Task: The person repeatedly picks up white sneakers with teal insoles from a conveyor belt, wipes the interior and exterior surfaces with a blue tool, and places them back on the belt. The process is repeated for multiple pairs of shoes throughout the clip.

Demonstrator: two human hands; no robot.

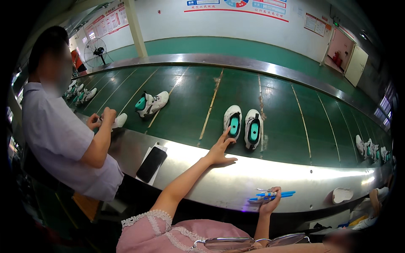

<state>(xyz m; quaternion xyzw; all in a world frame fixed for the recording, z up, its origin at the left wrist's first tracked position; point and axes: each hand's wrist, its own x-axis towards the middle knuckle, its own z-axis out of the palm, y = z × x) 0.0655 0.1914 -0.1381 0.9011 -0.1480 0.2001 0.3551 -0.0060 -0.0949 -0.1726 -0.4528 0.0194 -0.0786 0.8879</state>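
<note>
The left hand (220, 150) lies open, fingertips touching the heel of a white sneaker with a teal shoe last inside (232, 122), its twin (252, 128) beside it on the green conveyor belt (185, 109). The right hand (270, 203) grips blue pens (273, 195) at the steel rim (236, 177).

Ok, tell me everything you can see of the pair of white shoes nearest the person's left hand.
The pair of white shoes stands side by side on the dark green conveyor belt, upright, seen from above. Each is a white sneaker with dark trim and a teal insert filling its opening. The left hand reaches out from the metal edge, its fingers touching the nearer shoe's side. The right hand is apart, holding blue pens.
</note>
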